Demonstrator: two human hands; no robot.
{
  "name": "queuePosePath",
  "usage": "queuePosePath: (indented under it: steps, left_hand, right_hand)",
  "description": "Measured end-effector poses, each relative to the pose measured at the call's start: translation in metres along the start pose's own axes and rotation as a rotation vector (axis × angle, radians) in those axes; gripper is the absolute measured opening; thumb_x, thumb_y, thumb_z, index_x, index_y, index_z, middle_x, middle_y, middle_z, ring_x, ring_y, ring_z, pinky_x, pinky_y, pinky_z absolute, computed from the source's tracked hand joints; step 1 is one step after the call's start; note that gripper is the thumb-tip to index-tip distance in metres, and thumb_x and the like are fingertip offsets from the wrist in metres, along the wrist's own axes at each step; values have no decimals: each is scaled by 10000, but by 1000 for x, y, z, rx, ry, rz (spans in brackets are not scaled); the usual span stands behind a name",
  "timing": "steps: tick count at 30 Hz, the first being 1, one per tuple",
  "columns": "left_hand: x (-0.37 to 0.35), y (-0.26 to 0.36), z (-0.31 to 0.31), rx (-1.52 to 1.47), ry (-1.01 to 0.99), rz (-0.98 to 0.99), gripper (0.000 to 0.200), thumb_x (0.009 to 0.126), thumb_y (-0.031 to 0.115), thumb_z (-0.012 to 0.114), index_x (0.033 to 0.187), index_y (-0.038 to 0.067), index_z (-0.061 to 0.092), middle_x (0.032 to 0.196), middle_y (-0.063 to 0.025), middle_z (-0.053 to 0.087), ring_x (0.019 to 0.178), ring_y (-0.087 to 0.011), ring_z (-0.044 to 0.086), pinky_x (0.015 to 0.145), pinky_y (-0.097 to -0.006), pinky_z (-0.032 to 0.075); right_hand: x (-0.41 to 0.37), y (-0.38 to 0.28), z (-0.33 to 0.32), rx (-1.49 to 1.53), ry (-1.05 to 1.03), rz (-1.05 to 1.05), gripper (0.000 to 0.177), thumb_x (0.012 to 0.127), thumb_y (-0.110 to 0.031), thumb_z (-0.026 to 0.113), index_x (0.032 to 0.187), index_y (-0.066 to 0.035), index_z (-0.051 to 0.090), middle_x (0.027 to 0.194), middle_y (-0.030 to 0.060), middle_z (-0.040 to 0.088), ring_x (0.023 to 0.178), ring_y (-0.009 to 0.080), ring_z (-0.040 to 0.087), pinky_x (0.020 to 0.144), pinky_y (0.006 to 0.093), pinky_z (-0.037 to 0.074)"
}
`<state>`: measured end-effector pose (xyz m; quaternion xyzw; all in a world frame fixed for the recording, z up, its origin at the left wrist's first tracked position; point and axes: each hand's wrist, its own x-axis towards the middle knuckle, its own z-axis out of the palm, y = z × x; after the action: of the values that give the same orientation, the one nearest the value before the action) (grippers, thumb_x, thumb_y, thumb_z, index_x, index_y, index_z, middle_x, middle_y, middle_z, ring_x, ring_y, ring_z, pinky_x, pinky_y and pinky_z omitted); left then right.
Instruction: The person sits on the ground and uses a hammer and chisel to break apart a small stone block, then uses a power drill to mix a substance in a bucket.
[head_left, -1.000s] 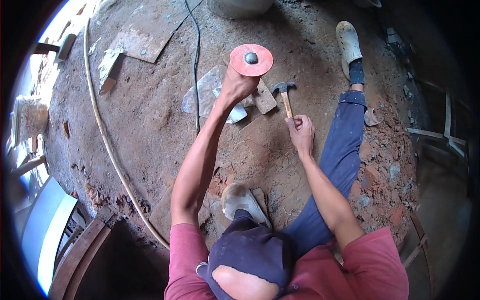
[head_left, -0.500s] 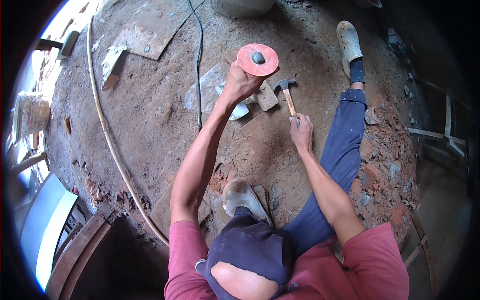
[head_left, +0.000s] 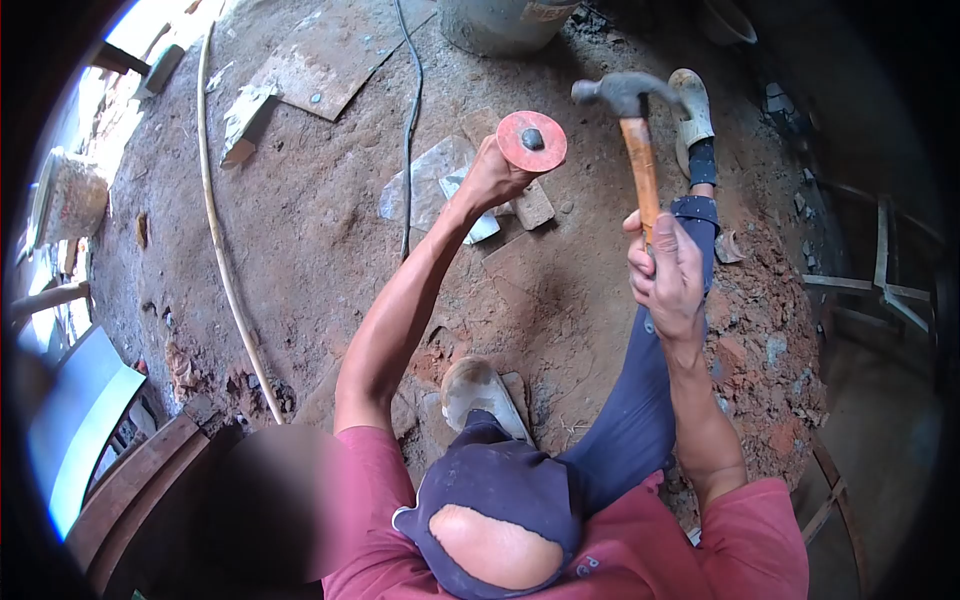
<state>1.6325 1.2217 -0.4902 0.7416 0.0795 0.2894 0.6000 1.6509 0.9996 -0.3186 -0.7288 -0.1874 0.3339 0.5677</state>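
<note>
My left hand [head_left: 494, 178] is wrapped round a chisel just below its round red guard [head_left: 514, 150]. The chisel's dark metal striking head stands in the middle of the guard, and its lower end is hidden under my fist. In my right hand [head_left: 672, 270] is a claw hammer [head_left: 642, 165], gripped by its wooden handle and raised, head up, to the right of the chisel. Beneath my left hand lie a brick-like block [head_left: 533, 206] and a clear plastic sheet [head_left: 425, 180] on the dirt floor.
A dark cable [head_left: 413, 120] and a pale hose [head_left: 212, 215] run across the floor on the left. A bucket [head_left: 505, 25] stands at the top, a board [head_left: 345, 60] lies upper left. Broken reddish rubble [head_left: 765, 350] is beside my right leg. Wooden frames stand at both sides.
My right hand has lifted the hammer from near the floor, up and to the right. My left hand keeps its hold on the chisel; the view has shifted slightly.
</note>
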Motion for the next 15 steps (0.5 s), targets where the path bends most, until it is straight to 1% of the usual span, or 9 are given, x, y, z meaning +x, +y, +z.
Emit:
queuePosePath:
  steps: [1, 3, 5, 7, 8, 9, 12, 13, 15]
  left_hand:
    - [1, -1, -1, -1, 0, -2, 325, 823, 318, 772, 899, 40, 620, 796, -30, 622, 756, -145, 582, 707, -326, 498]
    - [0, 1, -4, 34, -45, -36, 323, 828, 311, 768, 914, 36, 622, 824, -27, 621, 776, -136, 576, 716, -318, 496]
    - [0, 6, -6, 20, -93, -110, 319, 833, 303, 764, 912, 31, 618, 842, -25, 619, 786, -130, 570, 724, -310, 493]
    - [4, 9, -5, -126, -77, -177, 312, 835, 298, 762, 898, 34, 610, 836, -23, 616, 782, -129, 567, 730, -313, 490]
    - [3, 11, -2, -96, 32, -3, 316, 839, 308, 758, 886, 38, 601, 823, -22, 614, 774, -130, 565, 730, -319, 489]
    - [5, 9, -4, -95, 38, -1, 316, 839, 308, 758, 886, 38, 601, 823, -22, 614, 774, -130, 565, 730, -319, 489]
    - [2, 6, -8, 2, -47, -70, 332, 843, 334, 751, 888, 40, 601, 826, -22, 618, 774, -132, 567, 727, -329, 491]
    - [-1, 4, -6, 2, -50, -73, 332, 843, 334, 751, 888, 40, 601, 826, -22, 618, 774, -132, 567, 727, -329, 491]
    - [1, 2, -6, 26, -50, -55, 331, 840, 331, 753, 897, 40, 606, 822, -24, 615, 776, -134, 570, 728, -332, 494]
  right_hand:
    - [-3, 0, 4, -1, 0, 2, 446, 1045, -408, 362, 1021, -9, 561, 642, -59, 412, 480, -3, 322, 415, 168, 254]
    - [-4, 5, 10, -142, 60, -255, 441, 1044, -408, 371, 989, -13, 558, 636, -51, 409, 495, 14, 329, 443, 189, 259]
    - [4, 16, 10, -219, 44, -289, 428, 1044, -394, 381, 948, -15, 553, 638, -50, 408, 503, 28, 334, 455, 206, 266]
    - [8, 9, 9, -304, -84, -31, 418, 1048, -375, 374, 906, -21, 545, 641, -52, 425, 497, 24, 324, 443, 205, 256]
    - [4, -1, 8, -174, -99, 38, 425, 1050, -385, 353, 905, -29, 534, 633, -62, 404, 485, 12, 312, 428, 187, 241]
    - [1, -16, 11, -177, -104, 35, 425, 1050, -385, 353, 905, -29, 534, 633, -62, 404, 485, 12, 312, 428, 187, 241]
    - [-10, -49, 19, -40, 40, -325, 438, 1045, -423, 337, 933, -41, 520, 613, -71, 352, 459, 7, 301, 400, 167, 226]
    - [-9, -37, 19, -38, 41, -321, 438, 1045, -423, 337, 933, -41, 520, 613, -71, 352, 459, 7, 301, 400, 167, 226]
    - [6, 14, 18, -123, 73, -558, 438, 1045, -416, 341, 903, -43, 521, 619, -59, 382, 450, 20, 301, 397, 176, 241]
